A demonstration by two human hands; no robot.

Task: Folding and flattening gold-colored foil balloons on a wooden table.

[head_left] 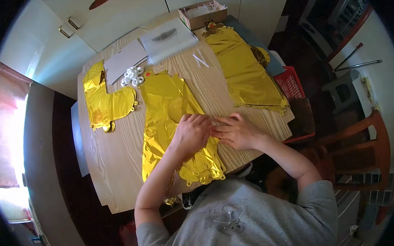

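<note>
On worktop (pixel 118 164): gold foil balloon (pixel 169 106) lying flat at centre, two more left (pixel 105 99) and right (pixel 243 70). Left hand (pixel 192 133) pressed flat on centre foil, fingers curled loosely. Right hand (pixel 236 132) beside, fingers pinching foil edge. Small white rolls (pixel 132 76) behind.

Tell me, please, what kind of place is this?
Probably a room in a home: a wooden table beside white cupboards, a wooden chair, and gold foil balloons laid out flat.
</note>
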